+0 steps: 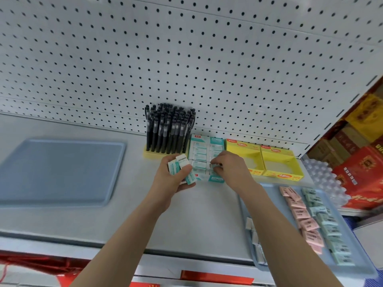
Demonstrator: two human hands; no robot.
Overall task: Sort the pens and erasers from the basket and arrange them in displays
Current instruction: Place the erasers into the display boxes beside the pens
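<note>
The erasers are small white blocks in teal-and-white paper sleeves, and most of them lie in tidy rows inside a teal display box (217,140) at the back of the grey shelf (207,214). The box sits between a yellow holder (153,155) packed with upright black pens (170,129) and two yellow display boxes (279,157). The left hand (172,179) is curled round a handful of erasers (180,164), gripping them just in front of the teal box's left edge. The right hand (230,166) reaches into the box with its fingers bent, and its fingertips pinch a single eraser (212,166) in the near rows; the blur leaves it unclear whether that eraser is lifted or lying flat. To the right, a blue tray (356,259) carries a line of pink erasers (302,216) beside a line of pale green erasers (327,222).
</note>
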